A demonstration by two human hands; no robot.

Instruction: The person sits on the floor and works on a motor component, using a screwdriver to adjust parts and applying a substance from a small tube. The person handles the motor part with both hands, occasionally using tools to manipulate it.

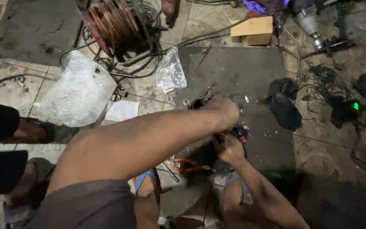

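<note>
Two bare hands, left hand (223, 112) and right hand (228, 146), close tightly around a small red-and-blue part (241, 133) on the dark mat (250, 76), work evidently unfinished, orange pliers (189, 166) idle at the mat's near edge.

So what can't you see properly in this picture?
Head view only:
- What the left hand and right hand grip: their own fingers hide it, and motion blurs it.
- The small dark cup-shaped part: half hidden behind the left hand.
- The copper wire coil: cut off by the top edge.
- The orange-handled pliers: jaws lost in shadow.
</note>
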